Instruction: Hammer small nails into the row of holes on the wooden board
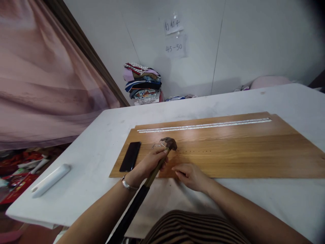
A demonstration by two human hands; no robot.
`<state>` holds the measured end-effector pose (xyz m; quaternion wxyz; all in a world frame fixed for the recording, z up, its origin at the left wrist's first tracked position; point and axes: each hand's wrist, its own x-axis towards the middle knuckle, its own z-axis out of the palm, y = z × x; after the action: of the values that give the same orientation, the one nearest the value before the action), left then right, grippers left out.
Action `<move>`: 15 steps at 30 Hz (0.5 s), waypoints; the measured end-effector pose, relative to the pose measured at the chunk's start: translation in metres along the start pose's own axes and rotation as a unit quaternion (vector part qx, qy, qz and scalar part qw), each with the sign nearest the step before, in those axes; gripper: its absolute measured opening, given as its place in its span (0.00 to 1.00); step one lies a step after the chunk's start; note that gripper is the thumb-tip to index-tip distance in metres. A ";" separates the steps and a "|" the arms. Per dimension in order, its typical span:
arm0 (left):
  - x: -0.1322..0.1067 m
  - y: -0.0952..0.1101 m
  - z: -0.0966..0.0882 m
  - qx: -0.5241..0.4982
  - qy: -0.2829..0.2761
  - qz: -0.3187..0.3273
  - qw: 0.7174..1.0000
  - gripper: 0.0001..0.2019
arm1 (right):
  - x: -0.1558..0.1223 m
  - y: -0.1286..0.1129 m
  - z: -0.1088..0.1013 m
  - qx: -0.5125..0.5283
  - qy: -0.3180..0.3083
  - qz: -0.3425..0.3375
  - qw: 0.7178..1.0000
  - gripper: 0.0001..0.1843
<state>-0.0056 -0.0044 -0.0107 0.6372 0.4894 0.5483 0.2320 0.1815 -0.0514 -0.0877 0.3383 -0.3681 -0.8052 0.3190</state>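
Board of brown wood grain (241,145), flat and rectangular, lying on the white tabletop (88,142); stiff by the look, best steadied at an edge. On to the long claw hammer (141,198), dark metal head, wooden neck, black grip: probably head-heavy, surest hold well back, butt lost beyond the frame. Gripped high instead by the left hand (152,161), fingers wrapped just under the head. Across to the right hand (192,177) at the board's near edge: fingers curled, can't tell whether pinching anything. Down to thin silvery nails (158,145), loose beside the hammer head: light, hard, apt to roll. Tiniest, dark dots in a row (194,151): nail heads or holes, unclear.
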 end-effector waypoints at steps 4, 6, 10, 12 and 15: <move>0.003 -0.007 -0.001 0.006 -0.001 -0.013 1.000 0.16 | 0.000 0.001 0.000 0.000 -0.007 -0.004 1.000 0.15; 0.004 -0.008 0.000 0.005 0.001 -0.017 1.000 0.16 | -0.001 0.002 0.001 0.000 -0.006 -0.003 1.000 0.15; 0.002 -0.005 0.001 -0.005 -0.002 -0.010 1.000 0.16 | -0.001 0.002 0.001 0.006 -0.006 0.001 1.000 0.15; 0.001 -0.001 0.001 -0.007 -0.002 -0.006 1.000 0.15 | 0.001 0.001 0.001 0.025 -0.005 0.007 1.000 0.15; 0.001 0.007 0.001 -0.018 0.013 -0.007 1.000 0.13 | 0.004 0.003 0.001 0.104 0.016 0.045 0.993 0.14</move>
<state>-0.0023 -0.0011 -0.0047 0.6403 0.4711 0.5557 0.2435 0.1802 -0.0473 -0.0889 0.3733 -0.3716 -0.7445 0.4102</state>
